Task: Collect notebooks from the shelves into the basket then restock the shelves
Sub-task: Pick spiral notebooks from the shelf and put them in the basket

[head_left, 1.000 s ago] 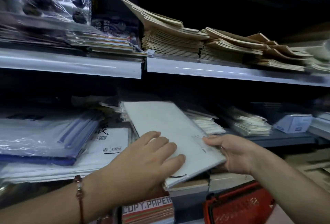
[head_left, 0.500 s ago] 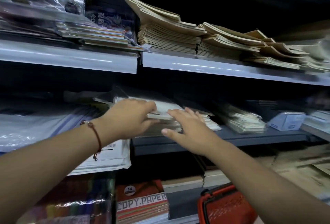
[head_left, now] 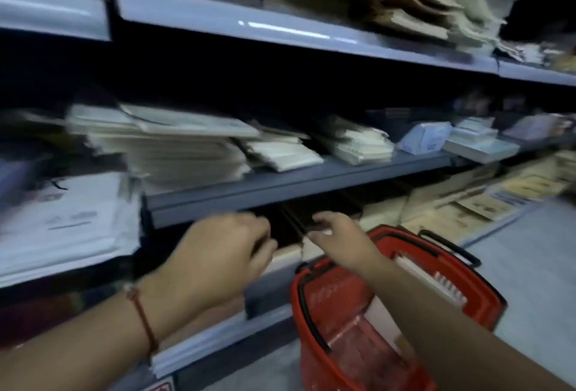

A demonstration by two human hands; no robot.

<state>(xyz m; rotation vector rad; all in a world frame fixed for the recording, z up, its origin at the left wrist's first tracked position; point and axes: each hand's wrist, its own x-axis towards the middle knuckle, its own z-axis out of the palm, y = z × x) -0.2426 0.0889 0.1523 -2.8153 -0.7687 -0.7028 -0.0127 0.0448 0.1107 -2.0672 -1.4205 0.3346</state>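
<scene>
Both hands have been drawn back from the stack of notebooks (head_left: 174,147) on the middle shelf (head_left: 296,185) and lowered below its front edge, and the view has been swung down and to the right so that the red basket (head_left: 402,306) is now seen in full. The left hand (head_left: 215,263) is held in front of the dark gap under that shelf with its fingers (head_left: 261,244) loosely curled and nothing gripped. The right hand (head_left: 343,242) is stretched over the basket's near rim, fingers spread and relaxed, also empty.

At least one spiral-bound notebook (head_left: 427,280) is seen inside the basket; blur hides how many more lie there. The step in hand is judged to be the fetching of the next notebook for restocking. It would be done well if the right hand is lowered straight into the basket, the top notebook is pinched by its long edge away from the spiral, and the left hand is kept free to steady the stack on the middle shelf, whose upper copies lie askew.
</scene>
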